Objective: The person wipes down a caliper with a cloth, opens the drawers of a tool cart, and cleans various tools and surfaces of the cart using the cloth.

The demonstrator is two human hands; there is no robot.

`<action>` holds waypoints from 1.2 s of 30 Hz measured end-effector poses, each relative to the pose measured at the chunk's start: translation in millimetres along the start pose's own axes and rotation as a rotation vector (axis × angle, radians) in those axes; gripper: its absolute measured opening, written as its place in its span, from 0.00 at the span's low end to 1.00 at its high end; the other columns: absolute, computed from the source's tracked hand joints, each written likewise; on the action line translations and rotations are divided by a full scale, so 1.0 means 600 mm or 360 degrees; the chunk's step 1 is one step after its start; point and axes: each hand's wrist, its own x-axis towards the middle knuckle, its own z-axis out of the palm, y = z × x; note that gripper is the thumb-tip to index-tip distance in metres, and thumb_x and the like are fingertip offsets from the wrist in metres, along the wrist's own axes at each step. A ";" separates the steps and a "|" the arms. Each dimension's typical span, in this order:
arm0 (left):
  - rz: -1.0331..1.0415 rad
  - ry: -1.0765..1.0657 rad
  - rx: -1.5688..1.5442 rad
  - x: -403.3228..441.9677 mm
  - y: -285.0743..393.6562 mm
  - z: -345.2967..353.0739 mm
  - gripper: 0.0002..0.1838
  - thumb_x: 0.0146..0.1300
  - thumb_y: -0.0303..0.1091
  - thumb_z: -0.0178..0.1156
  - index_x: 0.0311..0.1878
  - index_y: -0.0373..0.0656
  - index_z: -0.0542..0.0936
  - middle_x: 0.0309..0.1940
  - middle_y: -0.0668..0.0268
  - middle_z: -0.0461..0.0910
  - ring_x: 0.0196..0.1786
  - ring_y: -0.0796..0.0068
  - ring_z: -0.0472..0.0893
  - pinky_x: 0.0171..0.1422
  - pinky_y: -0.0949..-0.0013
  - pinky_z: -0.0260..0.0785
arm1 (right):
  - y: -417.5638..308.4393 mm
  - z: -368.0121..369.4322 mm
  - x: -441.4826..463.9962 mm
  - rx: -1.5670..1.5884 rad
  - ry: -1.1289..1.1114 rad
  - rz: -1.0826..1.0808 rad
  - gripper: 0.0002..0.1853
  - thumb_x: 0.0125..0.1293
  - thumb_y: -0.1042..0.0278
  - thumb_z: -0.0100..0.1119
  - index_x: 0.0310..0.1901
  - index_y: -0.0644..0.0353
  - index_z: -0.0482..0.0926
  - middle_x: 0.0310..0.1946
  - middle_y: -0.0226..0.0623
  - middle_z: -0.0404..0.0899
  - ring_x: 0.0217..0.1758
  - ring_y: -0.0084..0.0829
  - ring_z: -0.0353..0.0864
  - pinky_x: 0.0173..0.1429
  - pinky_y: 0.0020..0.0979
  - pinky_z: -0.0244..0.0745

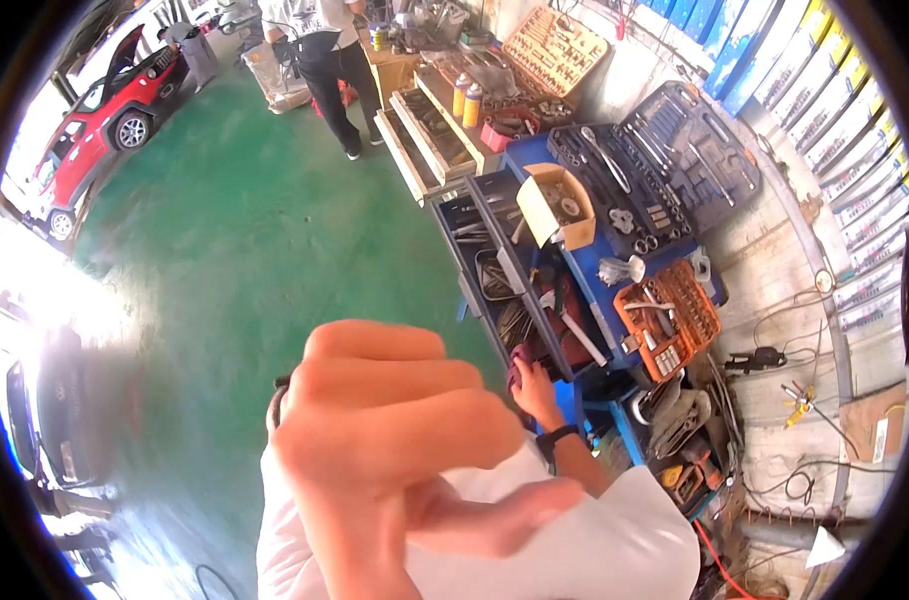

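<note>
Head view: the left hand [379, 430] is up close, fingers curled in, and I can't tell whether they hold anything. Off to its right, the right hand [540, 395] has its fingers bent round a dark red cloth [517, 367] at the near end of an open drawer [524, 287]. A cardboard box [578, 236] and orange socket case [666, 318] sit on the blue bench [596, 268].
</note>
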 end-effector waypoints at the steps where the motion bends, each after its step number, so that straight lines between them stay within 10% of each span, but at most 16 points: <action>1: -0.0030 -0.0068 0.0037 0.007 0.005 -0.021 0.21 0.68 0.43 0.64 0.36 0.46 0.61 0.21 0.67 0.77 0.12 0.79 0.67 0.14 0.75 0.52 | -0.002 0.014 0.003 0.0013 0.0036 0.0055 0.30 0.53 0.69 0.64 0.62 0.54 0.74 0.46 0.52 0.76 0.49 0.54 0.77 0.52 0.49 0.78; 14: -0.0076 -0.0050 0.0262 -0.013 -0.066 -0.216 0.17 0.74 0.47 0.55 0.40 0.46 0.62 0.26 0.67 0.80 0.13 0.79 0.67 0.18 0.74 0.56 | -0.050 0.042 0.001 -0.0378 -0.0289 0.0835 0.27 0.54 0.61 0.70 0.57 0.49 0.75 0.42 0.51 0.80 0.44 0.53 0.84 0.45 0.50 0.81; 22: 0.0104 0.0106 0.0368 -0.041 -0.108 -0.243 0.15 0.78 0.48 0.47 0.47 0.46 0.63 0.30 0.68 0.83 0.15 0.79 0.67 0.21 0.73 0.59 | -0.143 0.053 0.049 -0.0139 0.0061 0.0642 0.33 0.56 0.69 0.67 0.65 0.56 0.68 0.50 0.61 0.74 0.43 0.60 0.82 0.47 0.52 0.80; 27: -0.0135 -0.0329 -0.0440 -0.082 -0.217 -0.124 0.23 0.55 0.26 0.65 0.56 0.47 0.82 0.20 0.70 0.76 0.17 0.69 0.74 0.22 0.70 0.67 | -0.097 0.101 0.042 -0.0046 -0.0112 0.0916 0.33 0.57 0.63 0.66 0.64 0.60 0.66 0.51 0.68 0.74 0.45 0.63 0.82 0.51 0.54 0.80; 30: -0.0578 -0.0840 -0.0541 -0.195 -0.297 0.015 0.29 0.60 0.31 0.66 0.66 0.48 0.74 0.41 0.59 0.80 0.41 0.59 0.82 0.44 0.61 0.77 | -0.127 0.027 0.109 0.0308 -0.0462 0.0834 0.33 0.56 0.54 0.67 0.58 0.67 0.71 0.52 0.70 0.76 0.55 0.61 0.80 0.58 0.52 0.77; 32: -0.0742 -0.1347 -0.0596 -0.309 -0.351 0.091 0.48 0.58 0.44 0.71 0.79 0.53 0.55 0.70 0.53 0.63 0.71 0.47 0.64 0.74 0.50 0.61 | -0.139 0.014 0.153 0.0471 -0.0228 0.0515 0.35 0.56 0.54 0.71 0.60 0.64 0.69 0.53 0.62 0.79 0.57 0.56 0.81 0.61 0.47 0.77; 36: -0.0942 -0.1622 -0.0455 -0.426 -0.385 0.154 0.58 0.48 0.44 0.78 0.79 0.53 0.53 0.77 0.53 0.53 0.76 0.44 0.58 0.78 0.47 0.54 | -0.199 -0.070 0.237 0.1381 -0.0068 0.0130 0.37 0.57 0.61 0.75 0.64 0.60 0.64 0.56 0.52 0.77 0.59 0.42 0.79 0.62 0.42 0.76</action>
